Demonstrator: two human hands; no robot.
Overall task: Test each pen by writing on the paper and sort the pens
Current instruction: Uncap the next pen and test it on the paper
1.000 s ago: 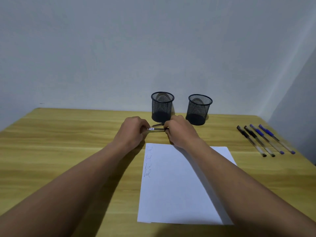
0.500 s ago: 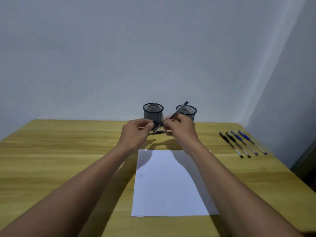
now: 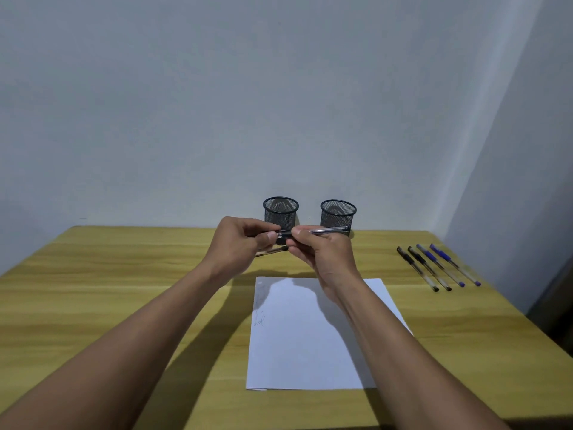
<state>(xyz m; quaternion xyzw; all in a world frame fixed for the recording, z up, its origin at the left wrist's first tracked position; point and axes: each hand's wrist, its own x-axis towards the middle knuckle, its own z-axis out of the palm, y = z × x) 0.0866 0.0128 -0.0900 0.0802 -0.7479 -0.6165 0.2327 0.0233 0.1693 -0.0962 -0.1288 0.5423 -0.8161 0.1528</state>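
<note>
Both my hands hold one clear-barrelled pen [image 3: 329, 230] level above the table, in front of two black mesh cups. My right hand [image 3: 325, 254] grips its dark grip section, and the barrel points right. My left hand [image 3: 243, 240] pinches the pen's left end [image 3: 283, 234]; whether that is a cap I cannot tell. Another pen [image 3: 270, 252] lies on the table beneath my hands, mostly hidden. A white sheet of paper [image 3: 310, 346] lies below, with small scribbles [image 3: 259, 319] near its left edge.
The left mesh cup [image 3: 280, 212] and right mesh cup [image 3: 338, 214] stand near the wall. Several pens [image 3: 437, 268], two black and two blue, lie in a row at the table's right. The wooden table [image 3: 124, 290] ends close at right near a wall.
My hands have lifted from just above the table. The pen tilted up toward the right cup, then came back level, with its barrel now sticking out to the right. The view tilted upward.
</note>
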